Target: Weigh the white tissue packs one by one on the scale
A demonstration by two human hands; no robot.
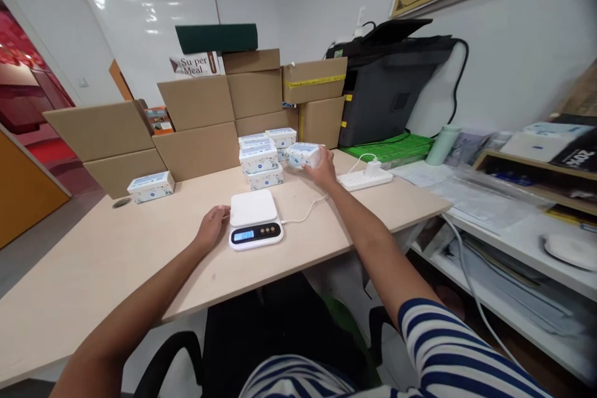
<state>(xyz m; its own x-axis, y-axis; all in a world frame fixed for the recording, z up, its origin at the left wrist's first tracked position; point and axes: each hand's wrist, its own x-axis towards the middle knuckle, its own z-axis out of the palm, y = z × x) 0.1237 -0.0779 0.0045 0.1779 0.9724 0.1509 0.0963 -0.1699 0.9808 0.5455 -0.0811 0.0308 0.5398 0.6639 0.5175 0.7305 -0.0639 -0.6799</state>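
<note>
My right hand [323, 169] is closed around the right end of a white tissue pack [301, 155] with a blue floral print, tilted beside a stack of similar packs. That stack of tissue packs [259, 160] stands behind the scale. In front of me a white kitchen scale [254, 211] has a bare platform and a lit display [244, 235], whose digits are too blurred to read surely. At the scale's left edge rests my left hand [213, 224], fingers stretched toward it and seemingly touching. One more tissue pack [151, 186] lies alone at the left.
Cardboard boxes [198, 149] are piled along the back of the table [196, 292]. A dark printer [387, 87] stands at the back right. A white power strip [366, 179] lies near my right forearm, and a white cable [308, 212] runs to the scale.
</note>
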